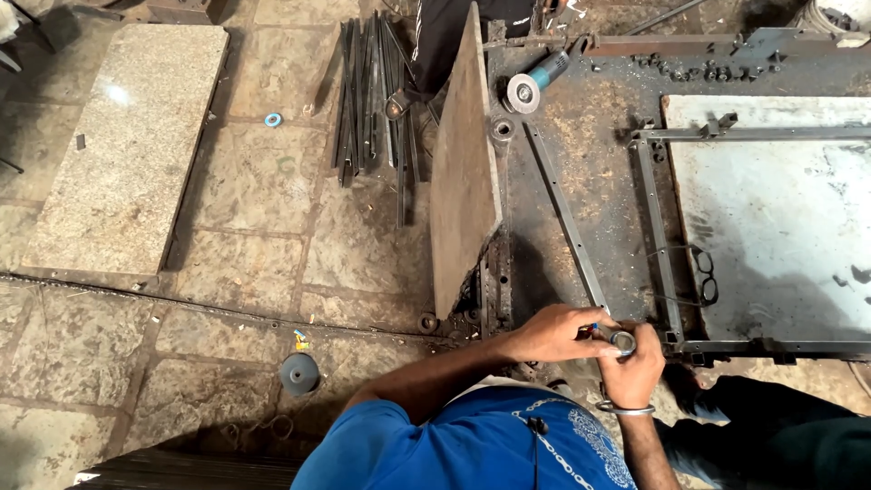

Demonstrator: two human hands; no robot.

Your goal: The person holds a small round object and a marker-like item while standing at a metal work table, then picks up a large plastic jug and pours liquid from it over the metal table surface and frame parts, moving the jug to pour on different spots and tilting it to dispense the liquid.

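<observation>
**Both hands met on a small metal ring at the near end of a steel bar**

The right hand (632,367), with a metal bangle (625,409) at its wrist, pinched a small round metal ring (623,342) between its fingertips. The left hand (553,333) lay just beside it, its fingers closed around a small blue-tipped tool (595,328) that touched the ring; what kind of tool it was could not be told. Ring and hands sat at the near end of a long steel flat bar (564,214), which ran slantwise away across the rusty steel worktable (590,127).

Just right of the hands stood the corner of a rectangular steel frame (660,245), laid around a pale metal sheet (780,218). A pair of spectacles (705,274) rested on the sheet near the frame's left rail. At the far end of the bar lay an angle grinder (537,80) with a blue body. A brown board (464,168) stood on edge along the table's left side.

On the stone floor beyond it lay a bundle of dark steel strips (367,100), a granite slab (127,145), and a dark grinding disc (299,372).
</observation>
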